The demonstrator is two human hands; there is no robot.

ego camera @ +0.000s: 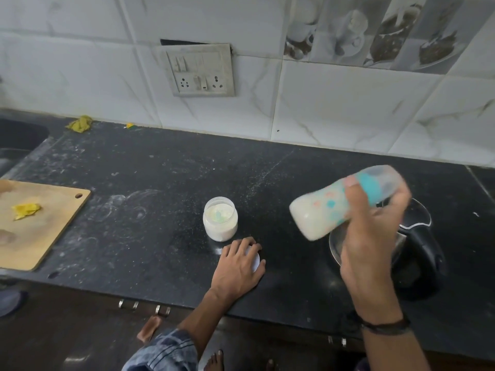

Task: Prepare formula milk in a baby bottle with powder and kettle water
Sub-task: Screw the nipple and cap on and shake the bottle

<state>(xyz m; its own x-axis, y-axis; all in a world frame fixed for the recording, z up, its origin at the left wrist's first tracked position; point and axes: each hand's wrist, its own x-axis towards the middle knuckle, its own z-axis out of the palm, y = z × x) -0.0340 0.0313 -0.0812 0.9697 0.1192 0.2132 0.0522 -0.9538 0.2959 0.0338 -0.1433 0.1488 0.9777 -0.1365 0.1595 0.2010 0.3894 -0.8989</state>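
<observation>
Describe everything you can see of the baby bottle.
The baby bottle is translucent plastic printed with teal and pink dots, with a teal collar and clear cap. Milky white liquid fills it. It is tilted, base toward lower left, blurred, off the counter above the kettle. The right hand grips it, fingers curled round its neck.

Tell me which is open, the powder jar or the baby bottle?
The powder jar, standing lidless; the baby bottle is capped and tilted in the right hand.
</observation>
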